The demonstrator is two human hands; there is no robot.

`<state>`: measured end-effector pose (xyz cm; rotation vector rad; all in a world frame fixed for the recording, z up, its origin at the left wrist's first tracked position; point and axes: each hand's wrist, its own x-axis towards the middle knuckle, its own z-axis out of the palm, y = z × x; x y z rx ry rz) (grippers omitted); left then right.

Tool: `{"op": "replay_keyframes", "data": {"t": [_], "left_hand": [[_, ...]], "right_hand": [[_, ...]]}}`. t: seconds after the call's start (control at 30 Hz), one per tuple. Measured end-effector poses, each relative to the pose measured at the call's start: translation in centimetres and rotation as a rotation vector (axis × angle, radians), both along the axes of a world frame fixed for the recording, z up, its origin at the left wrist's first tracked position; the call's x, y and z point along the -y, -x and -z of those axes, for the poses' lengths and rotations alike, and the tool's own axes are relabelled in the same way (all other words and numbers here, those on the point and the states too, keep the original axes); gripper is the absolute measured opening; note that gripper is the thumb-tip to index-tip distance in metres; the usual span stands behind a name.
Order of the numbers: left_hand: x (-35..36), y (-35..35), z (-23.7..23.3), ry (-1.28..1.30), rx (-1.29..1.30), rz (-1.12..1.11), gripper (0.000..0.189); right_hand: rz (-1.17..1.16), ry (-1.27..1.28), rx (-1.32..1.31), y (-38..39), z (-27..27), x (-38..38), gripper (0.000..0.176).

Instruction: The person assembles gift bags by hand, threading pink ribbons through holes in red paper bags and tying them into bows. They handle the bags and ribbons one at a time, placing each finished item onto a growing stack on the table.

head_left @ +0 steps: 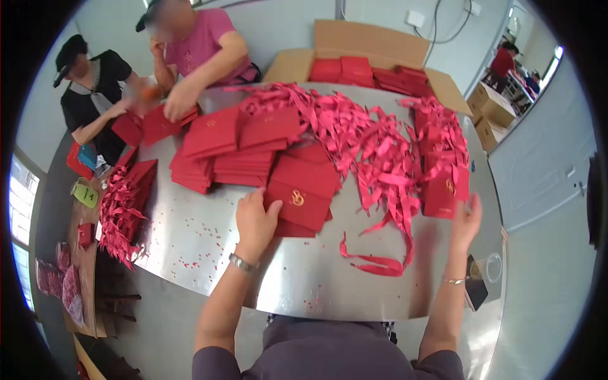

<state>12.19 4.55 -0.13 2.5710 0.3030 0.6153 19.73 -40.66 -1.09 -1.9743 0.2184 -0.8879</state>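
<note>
Near the middle of the metal table, my left hand (254, 223) is closed on the left edge of a flat red paper bag (303, 195) with a gold emblem, thumb on top. This bag lies over other red pieces. At the right, my right hand (467, 223) is held with fingers extended and slightly apart, right beside the lower corner of a ribboned red bag pile (441, 193). Nothing shows in that hand. Between my hands, a loose pink-red ribbon (380, 265) trails from a big heap of ribbons (361, 136).
Stacks of red bags (212, 133) stand left of centre, with another ribboned pile (128, 202) at the table's left edge. An open carton (373, 41) of red pieces sits behind. Two people work at the far left. A dark flat object (475, 283) lies at right.
</note>
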Motion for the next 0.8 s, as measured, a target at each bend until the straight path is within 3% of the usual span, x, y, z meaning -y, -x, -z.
{"op": "replay_keyframes", "data": {"t": [0.03,0.07,0.1,0.13,0.23,0.33,0.43,0.5,0.57,0.63,0.67,0.77,0.8], "left_hand": [[-0.1,-0.4,0.5,0.077,0.007,0.018,0.042],[-0.3,-0.6,1.3,0.155,0.008,0.036,0.044],[-0.2,-0.5,1.5,0.189,-0.003,0.013,0.045],[-0.3,-0.2,2.0,0.313,-0.023,0.000,0.045],[0.5,1.5,0.4,0.445,-0.063,-0.049,0.045],[0.6,4.3,-0.4,0.829,0.050,-0.030,0.036],[-0.9,7.2,-3.7,0.934,0.036,0.002,0.027],[-3.0,8.4,-5.4,0.975,-0.064,0.176,0.023],[-5.1,8.5,-6.6,0.823,-0.343,0.300,0.023],[-4.5,7.0,-7.6,0.578,-0.366,0.540,0.025],[-3.9,5.8,-6.8,0.510,-0.344,0.657,0.026],[-0.7,2.7,-3.0,0.282,-0.307,0.855,0.027],[1.0,2.7,-2.1,0.179,-0.298,0.843,0.031]], "right_hand": [[-0.192,0.115,-0.016,2.5,-1.4,-3.0,0.041],[-0.293,0.397,-0.104,5.4,-3.1,-6.2,0.036],[-0.538,0.376,-0.275,7.9,-4.4,-8.9,0.030],[-0.756,0.394,-0.237,8.8,-4.4,-11.0,0.025],[-0.833,0.580,-0.194,9.8,-2.5,-16.2,0.025],[-0.645,0.853,-0.309,9.3,-2.0,-19.7,0.025],[-0.754,0.869,-0.359,9.4,-0.7,-19.6,0.021],[-0.772,0.800,-0.352,9.4,-0.6,-18.7,0.015],[-0.747,0.590,-0.194,9.1,-1.6,-18.0,0.009],[-0.798,0.133,-0.340,7.4,-1.0,-17.5,0.007],[-0.891,-0.273,-0.448,6.0,-1.3,-17.6,0.008],[-1.076,-0.996,-0.391,3.8,-8.5,-20.7,0.010],[-1.079,-0.979,-0.369,4.0,-10.2,-21.6,0.010]]}}
